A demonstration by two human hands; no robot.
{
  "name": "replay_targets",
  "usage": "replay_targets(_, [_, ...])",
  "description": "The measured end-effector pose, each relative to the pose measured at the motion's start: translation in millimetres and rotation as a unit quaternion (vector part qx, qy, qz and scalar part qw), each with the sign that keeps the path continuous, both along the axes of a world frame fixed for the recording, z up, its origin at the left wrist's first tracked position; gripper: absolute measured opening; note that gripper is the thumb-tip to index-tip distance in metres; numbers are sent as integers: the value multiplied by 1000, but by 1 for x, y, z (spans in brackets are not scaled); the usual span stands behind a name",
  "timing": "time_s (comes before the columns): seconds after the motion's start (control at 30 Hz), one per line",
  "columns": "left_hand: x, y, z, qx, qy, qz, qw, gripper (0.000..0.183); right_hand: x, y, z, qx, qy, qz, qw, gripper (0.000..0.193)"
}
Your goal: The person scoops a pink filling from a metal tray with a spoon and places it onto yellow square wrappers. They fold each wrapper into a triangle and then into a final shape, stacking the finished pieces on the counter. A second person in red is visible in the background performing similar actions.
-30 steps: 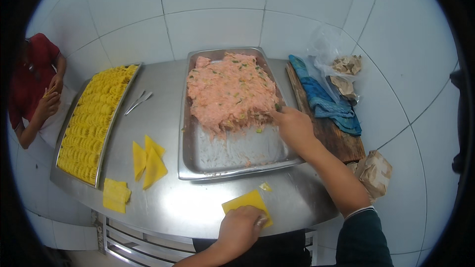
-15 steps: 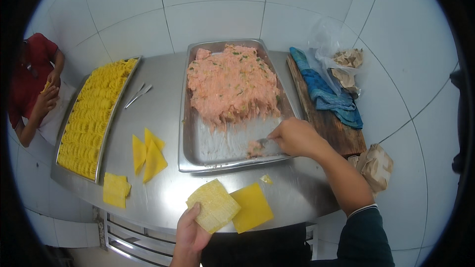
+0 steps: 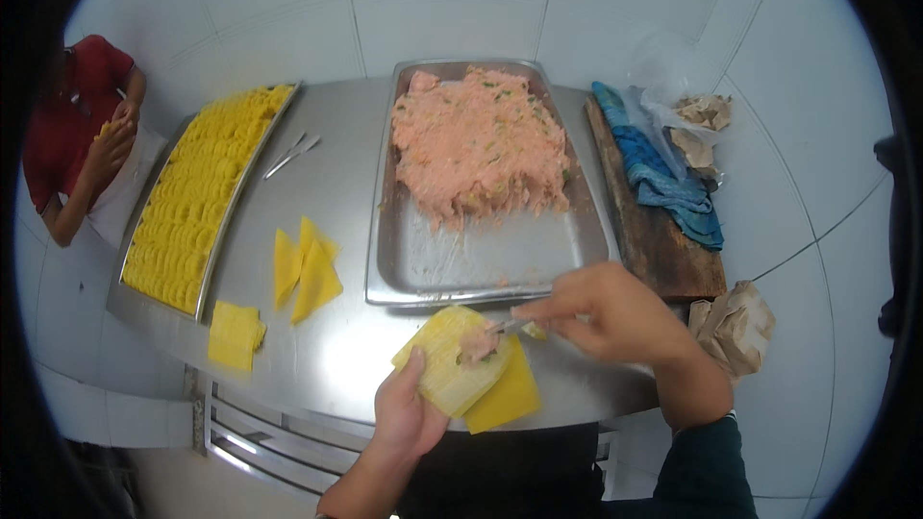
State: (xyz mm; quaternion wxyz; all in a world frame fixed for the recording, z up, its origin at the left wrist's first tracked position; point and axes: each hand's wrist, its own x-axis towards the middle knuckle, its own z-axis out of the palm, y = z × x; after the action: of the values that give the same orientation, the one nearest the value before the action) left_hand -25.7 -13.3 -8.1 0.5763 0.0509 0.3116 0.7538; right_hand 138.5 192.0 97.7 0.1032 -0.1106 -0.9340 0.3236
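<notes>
My left hand [image 3: 409, 410] holds a floured yellow dough wrapper [image 3: 444, 365] up near the table's front edge, thumb on top. In my right hand [image 3: 615, 312] is a small metal utensil [image 3: 510, 325] whose working end is mostly covered. It presses a dab of pink minced filling [image 3: 478, 344] onto the wrapper's right part. Partly behind that wrapper, another yellow wrapper [image 3: 510, 394] lies at the table edge. Beyond my hands, a deep metal tray [image 3: 452, 274] holds a large mound of pink filling [image 3: 481, 139] with green flecks.
Folded wrappers [image 3: 315, 274] and a small wrapper stack [image 3: 234, 334] lie left on the steel table. Farther left are two metal utensils [image 3: 288, 156] and a tray of yellow dumplings [image 3: 207, 197]. At right: a wooden board [image 3: 663, 264], blue cloth [image 3: 663, 183] and paper bag [image 3: 735, 327]. Another person [image 3: 87, 125] works far left.
My right hand has come from the tray's near end to the wrapper, bringing filling on the utensil. The view has shifted slightly, and my left hand still holds the wrapper.
</notes>
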Motion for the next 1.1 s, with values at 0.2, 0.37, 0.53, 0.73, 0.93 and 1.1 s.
replay_targets(0.2, [17,9,19,-1,-10,21,1000,51,15,-68,-49,224,114,-68,965,52])
replay_targets(0.37, [25,10,14,-44,-51,47,997,50,17,-93,-105,199,169,-120,958,56])
replay_targets(0.53, [15,6,7,-57,-58,96,992,51,36,-98,-107,122,160,-168,965,52])
replay_targets(0.73, [28,3,7,-109,-49,7,993,54,30,-101,-101,107,148,-40,982,44])
replay_targets(0.93, [34,-4,1,-74,11,-44,996,58,26,-89,-102,7,242,-74,967,33])
replay_targets(1.1, [49,-12,-9,71,155,-82,982,60,30,-89,-79,-24,213,-202,956,30])
